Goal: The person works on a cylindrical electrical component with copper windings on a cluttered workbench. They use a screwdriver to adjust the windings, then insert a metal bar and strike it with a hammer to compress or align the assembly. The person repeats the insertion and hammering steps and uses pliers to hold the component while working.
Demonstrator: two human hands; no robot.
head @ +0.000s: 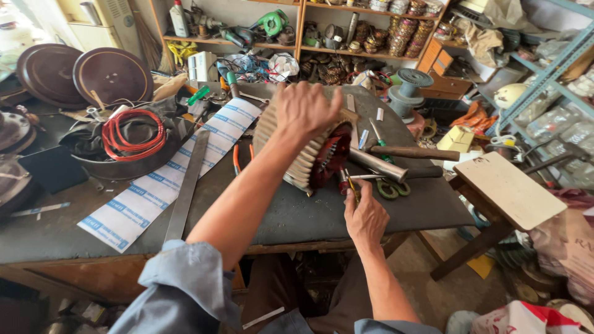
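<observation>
- dark workbench (322, 216), pretty cluttered tbh
- finned motor stator (309, 154) sits mid-bench
- long white paper strip w/ blue marks (167, 179) + metal ruler (189, 185) on left
- hammer (408, 152), green scissors (391, 187) on right

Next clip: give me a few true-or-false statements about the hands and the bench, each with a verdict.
1. The left hand rests on top of the ribbed motor stator. True.
2. The right hand is empty. False: it holds a thin tool at the stator's red windings.
3. A coil of red wire lies in a dark pan to the left. True.
4. The green-handled scissors are in the left hand. False: they lie on the workbench, right of the stator.
</observation>
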